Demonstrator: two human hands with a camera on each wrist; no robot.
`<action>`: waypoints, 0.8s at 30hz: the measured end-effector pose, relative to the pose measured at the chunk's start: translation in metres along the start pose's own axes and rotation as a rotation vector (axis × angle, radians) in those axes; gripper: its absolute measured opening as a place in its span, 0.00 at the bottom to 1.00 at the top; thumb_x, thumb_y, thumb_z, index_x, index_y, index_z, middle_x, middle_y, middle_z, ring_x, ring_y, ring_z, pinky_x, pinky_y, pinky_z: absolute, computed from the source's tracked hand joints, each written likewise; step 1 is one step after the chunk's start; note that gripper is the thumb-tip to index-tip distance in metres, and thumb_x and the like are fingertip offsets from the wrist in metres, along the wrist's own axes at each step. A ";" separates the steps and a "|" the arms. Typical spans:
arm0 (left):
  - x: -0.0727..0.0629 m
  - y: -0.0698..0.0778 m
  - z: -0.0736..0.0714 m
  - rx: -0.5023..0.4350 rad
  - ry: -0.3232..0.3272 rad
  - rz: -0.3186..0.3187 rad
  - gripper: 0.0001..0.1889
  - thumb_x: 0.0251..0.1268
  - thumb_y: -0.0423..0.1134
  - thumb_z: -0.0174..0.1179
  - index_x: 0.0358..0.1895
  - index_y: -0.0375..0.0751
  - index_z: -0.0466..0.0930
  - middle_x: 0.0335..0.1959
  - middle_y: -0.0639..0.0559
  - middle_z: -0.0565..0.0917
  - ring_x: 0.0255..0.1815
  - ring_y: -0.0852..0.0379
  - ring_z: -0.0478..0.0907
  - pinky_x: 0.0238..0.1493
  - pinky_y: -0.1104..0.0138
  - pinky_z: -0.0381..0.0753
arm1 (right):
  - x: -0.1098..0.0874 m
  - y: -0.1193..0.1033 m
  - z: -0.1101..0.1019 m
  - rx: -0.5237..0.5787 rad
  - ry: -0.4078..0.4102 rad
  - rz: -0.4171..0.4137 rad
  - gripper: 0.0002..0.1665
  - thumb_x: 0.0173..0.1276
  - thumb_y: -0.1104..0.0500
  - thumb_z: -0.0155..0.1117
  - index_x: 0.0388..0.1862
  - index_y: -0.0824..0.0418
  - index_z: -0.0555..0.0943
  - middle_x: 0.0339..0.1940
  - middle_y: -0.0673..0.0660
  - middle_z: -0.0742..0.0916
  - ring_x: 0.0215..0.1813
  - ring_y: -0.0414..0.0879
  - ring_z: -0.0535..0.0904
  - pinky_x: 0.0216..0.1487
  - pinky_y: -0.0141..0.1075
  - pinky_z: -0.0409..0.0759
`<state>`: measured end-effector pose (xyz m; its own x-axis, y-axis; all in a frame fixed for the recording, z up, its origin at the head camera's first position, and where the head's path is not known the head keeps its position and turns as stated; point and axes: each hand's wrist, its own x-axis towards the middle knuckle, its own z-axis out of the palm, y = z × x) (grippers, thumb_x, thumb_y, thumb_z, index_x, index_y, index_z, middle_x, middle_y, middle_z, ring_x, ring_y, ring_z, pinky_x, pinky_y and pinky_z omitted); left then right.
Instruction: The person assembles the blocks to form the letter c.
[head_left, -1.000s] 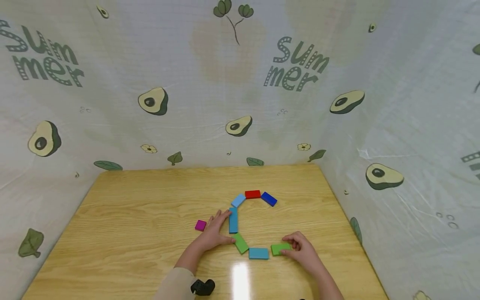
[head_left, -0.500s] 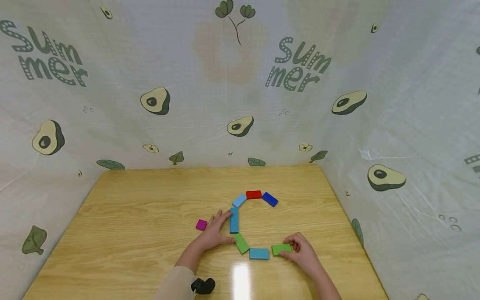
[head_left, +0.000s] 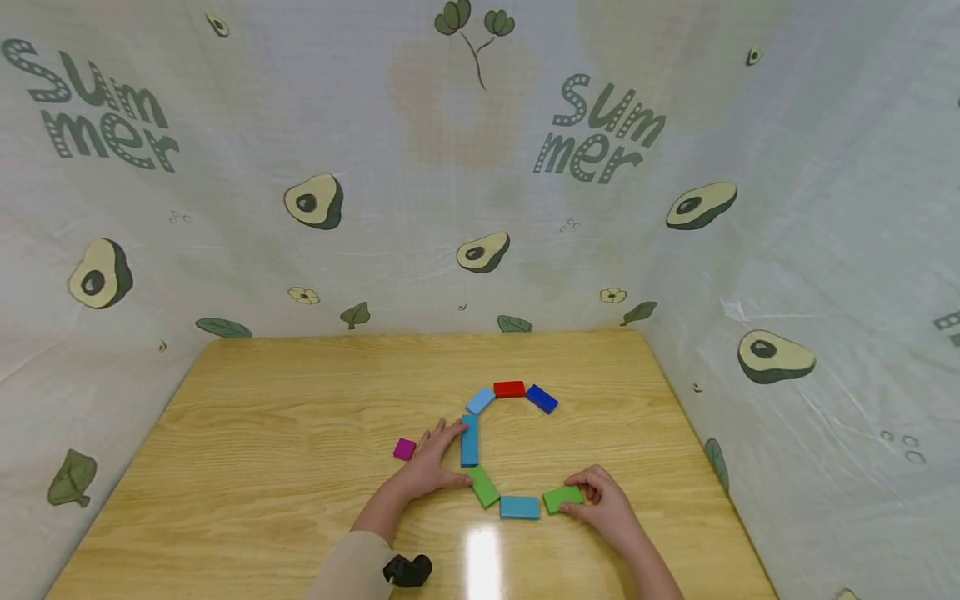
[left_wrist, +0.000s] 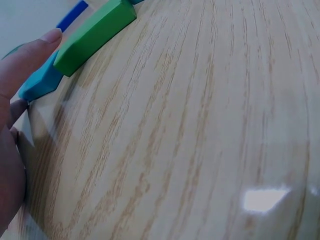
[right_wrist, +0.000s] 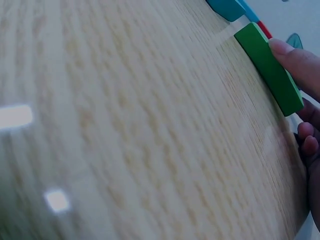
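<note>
Between thumb and fingers, my right hand (head_left: 609,510) pinches a green block (head_left: 559,499), tilted slightly, its left end beside a flat teal block (head_left: 520,508). In the right wrist view the thumb lies along that green block (right_wrist: 270,70). My left hand (head_left: 422,475) is spread beside the curve's left side. Its fingertips touch an upright-running blue block (head_left: 469,446), and its thumb tip meets another green block (head_left: 485,487). The left wrist view shows this thumb (left_wrist: 30,60) right at the green block (left_wrist: 97,37).
The curve continues at the back with a light blue block (head_left: 480,401), a red block (head_left: 509,389) and a dark blue block (head_left: 542,398). A small magenta block (head_left: 404,449) lies left of the left hand. Patterned cloth (head_left: 390,283) rises behind the wooden table (head_left: 285,400).
The green block in the right hand has turned a little, its right end now angled farther back. The left hand stays in place; the whole head view has shifted slightly.
</note>
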<state>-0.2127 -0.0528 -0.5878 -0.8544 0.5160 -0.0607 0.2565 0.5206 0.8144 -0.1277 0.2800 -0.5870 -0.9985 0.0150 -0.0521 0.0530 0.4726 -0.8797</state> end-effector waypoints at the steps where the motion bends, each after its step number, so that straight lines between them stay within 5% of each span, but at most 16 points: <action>1: 0.000 -0.001 0.000 -0.002 -0.001 -0.005 0.50 0.52 0.51 0.74 0.77 0.45 0.55 0.77 0.45 0.54 0.78 0.39 0.37 0.72 0.42 0.33 | 0.000 0.000 0.000 -0.001 -0.001 -0.001 0.20 0.44 0.62 0.83 0.38 0.59 0.85 0.30 0.53 0.73 0.34 0.44 0.66 0.33 0.31 0.66; 8: 0.001 -0.002 0.001 -0.012 0.005 -0.036 0.52 0.50 0.51 0.75 0.77 0.46 0.54 0.77 0.41 0.53 0.77 0.38 0.37 0.71 0.40 0.34 | 0.001 0.000 0.000 -0.013 -0.017 0.012 0.21 0.45 0.62 0.83 0.39 0.57 0.86 0.31 0.52 0.74 0.34 0.44 0.66 0.33 0.32 0.66; 24: 0.002 -0.001 0.000 0.018 0.000 0.005 0.51 0.51 0.51 0.75 0.76 0.43 0.55 0.77 0.45 0.55 0.78 0.40 0.38 0.73 0.44 0.33 | 0.000 0.000 0.003 -0.003 -0.030 0.020 0.21 0.45 0.61 0.82 0.41 0.55 0.86 0.32 0.51 0.74 0.36 0.44 0.66 0.35 0.31 0.65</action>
<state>-0.2142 -0.0523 -0.5888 -0.8532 0.5185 -0.0565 0.2689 0.5302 0.8041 -0.1279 0.2773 -0.5887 -0.9964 -0.0020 -0.0843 0.0732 0.4753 -0.8768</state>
